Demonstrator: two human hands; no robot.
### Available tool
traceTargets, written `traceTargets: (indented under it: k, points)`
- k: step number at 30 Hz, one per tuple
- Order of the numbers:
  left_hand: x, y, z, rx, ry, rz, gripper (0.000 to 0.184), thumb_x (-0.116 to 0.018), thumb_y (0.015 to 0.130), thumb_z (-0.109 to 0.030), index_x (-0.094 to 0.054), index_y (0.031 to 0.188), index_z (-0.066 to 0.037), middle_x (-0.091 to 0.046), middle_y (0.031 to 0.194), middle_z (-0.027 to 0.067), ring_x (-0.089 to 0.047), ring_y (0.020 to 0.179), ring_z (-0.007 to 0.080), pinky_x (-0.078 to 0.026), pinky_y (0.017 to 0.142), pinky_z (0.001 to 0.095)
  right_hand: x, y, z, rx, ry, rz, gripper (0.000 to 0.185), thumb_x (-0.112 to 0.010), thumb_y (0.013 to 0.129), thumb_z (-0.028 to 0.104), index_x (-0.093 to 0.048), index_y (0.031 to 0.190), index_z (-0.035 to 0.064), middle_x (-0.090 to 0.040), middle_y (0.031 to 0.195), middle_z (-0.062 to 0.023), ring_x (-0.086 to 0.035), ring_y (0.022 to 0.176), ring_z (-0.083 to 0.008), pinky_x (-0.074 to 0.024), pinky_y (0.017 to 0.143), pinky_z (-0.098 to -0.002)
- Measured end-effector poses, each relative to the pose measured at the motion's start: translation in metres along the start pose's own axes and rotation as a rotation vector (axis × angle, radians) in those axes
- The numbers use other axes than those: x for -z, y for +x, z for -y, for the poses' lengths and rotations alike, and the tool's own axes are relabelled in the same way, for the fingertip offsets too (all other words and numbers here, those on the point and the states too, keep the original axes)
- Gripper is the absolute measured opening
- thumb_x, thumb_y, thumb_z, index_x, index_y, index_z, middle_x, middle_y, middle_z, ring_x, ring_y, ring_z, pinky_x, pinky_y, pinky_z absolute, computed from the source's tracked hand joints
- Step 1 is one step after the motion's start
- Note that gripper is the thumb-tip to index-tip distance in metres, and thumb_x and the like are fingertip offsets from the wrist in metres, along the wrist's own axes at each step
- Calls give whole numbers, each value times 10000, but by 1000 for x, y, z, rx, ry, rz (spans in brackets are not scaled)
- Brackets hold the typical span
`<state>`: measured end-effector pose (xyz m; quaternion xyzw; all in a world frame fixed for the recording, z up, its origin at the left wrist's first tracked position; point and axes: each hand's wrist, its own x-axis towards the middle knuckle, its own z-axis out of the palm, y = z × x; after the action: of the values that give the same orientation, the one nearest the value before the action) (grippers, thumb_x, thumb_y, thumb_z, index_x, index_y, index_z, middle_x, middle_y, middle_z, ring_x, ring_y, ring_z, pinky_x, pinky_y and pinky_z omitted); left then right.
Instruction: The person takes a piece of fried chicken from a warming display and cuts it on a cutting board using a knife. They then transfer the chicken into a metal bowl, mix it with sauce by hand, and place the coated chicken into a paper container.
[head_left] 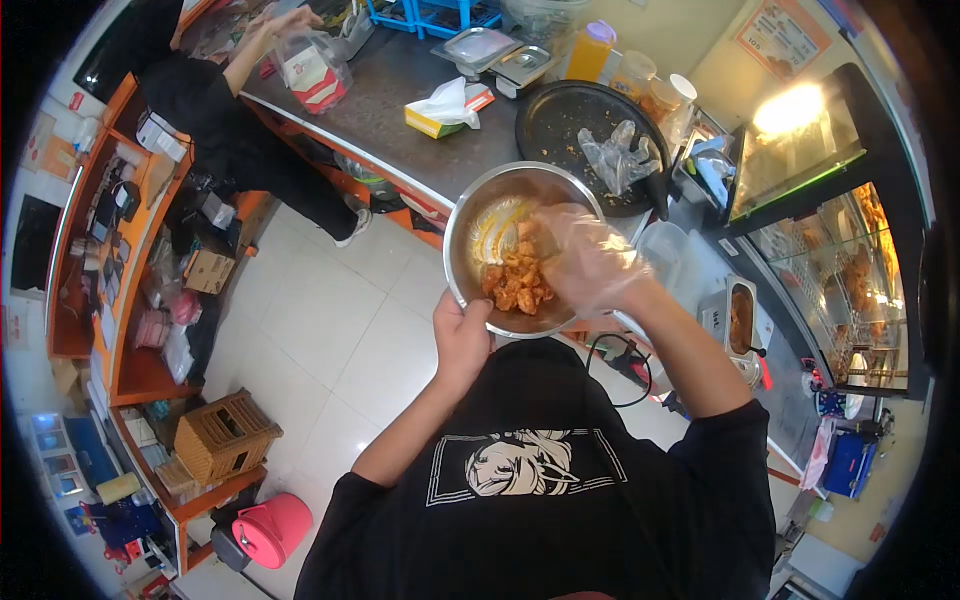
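Observation:
A steel mixing bowl (464, 225) is held out in front of me over the counter's edge. My left hand (463, 338) grips its near-left rim, with the thumb over the lip. Glazed reddish-brown pieces of fried chicken (518, 282) lie inside, beside smears of yellowish sauce (495, 228) on the bowl's wall. My right hand (592, 262), in a clear plastic glove, reaches into the bowl from the right, close to the chicken. Its fingers are blurred by motion and partly hidden by the glove.
Behind the bowl sits a black round tray (560, 112) with a crumpled plastic glove (620, 158). A paper food box (445, 112) and steel containers stand on the counter. A lit display case (850, 260) is at right. Another person (225, 130) works at left.

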<state>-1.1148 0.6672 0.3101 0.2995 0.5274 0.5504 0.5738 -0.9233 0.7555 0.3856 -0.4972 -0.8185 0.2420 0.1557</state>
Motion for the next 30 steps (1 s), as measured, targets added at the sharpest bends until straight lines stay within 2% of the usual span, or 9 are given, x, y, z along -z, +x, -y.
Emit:
traceTargets:
  k: [3,6,10,13,17,19,22,25,30]
  points:
    - [4,2,0,11,-4,5,172,-508,900,-47,-563,1051,18,-604,687,82,-487,383,109,-382,330,259,-35,12,13,14,-76,70,317,-558,845,117,-617,1137,9,-609,1166,-253,-577,1111,-424,-471,984,-467]
    - [16,6,2,31,-9,-4,187,-510,899,-45,-565,1066,19,-609,701,83,-489,391,107,-384,336,257,-46,19,20,357,-180,312,327,-528,849,141,-631,1108,-29,-651,983,-271,-620,996,-438,-487,924,-485]
    - [25,6,-7,36,21,-29,198,-510,901,-45,-559,1081,22,-617,723,89,-503,407,106,-391,346,252,-28,26,15,216,-99,-100,269,-531,865,151,-660,1014,-31,-655,1002,-264,-642,968,-404,-509,873,-490]
    - [25,8,-7,-18,17,-42,212,-504,911,-54,-554,1102,23,-618,731,91,-506,414,102,-394,350,251,-27,37,24,319,-510,222,338,-538,879,182,-638,1109,-45,-659,1026,-264,-644,983,-395,-511,896,-475]
    - [35,16,-8,-50,58,-55,199,-509,922,-75,-577,1085,16,-617,728,76,-488,408,97,-397,355,258,-80,24,56,-111,-110,118,372,-566,910,309,-645,1068,-18,-675,996,-264,-660,959,-407,-517,872,-476]
    - [45,24,-8,-102,102,-82,181,-515,924,-83,-595,1057,10,-613,720,66,-476,402,96,-392,355,262,-91,31,65,-86,-4,162,385,-552,924,357,-641,1095,24,-683,997,-248,-663,953,-409,-519,852,-474]
    - [74,34,-30,17,299,-13,186,-532,946,-103,-629,1018,39,-674,821,77,-605,681,130,-490,622,306,-104,44,82,-74,145,231,376,-535,928,345,-627,1128,40,-686,1011,-226,-657,955,-406,-514,847,-469]
    - [93,41,-46,76,404,-71,215,-538,942,-133,-642,986,50,-688,830,100,-641,763,165,-502,704,322,-130,61,88,6,246,240,344,-512,936,317,-621,1116,45,-677,1053,-210,-642,986,-392,-498,869,-458]
    - [122,59,-77,116,543,-66,234,-526,919,-172,-612,910,46,-628,687,115,-608,561,187,-477,512,334,-165,89,89,87,413,396,349,-447,963,314,-616,1142,66,-660,1119,-208,-621,1027,-363,-468,902,-449]
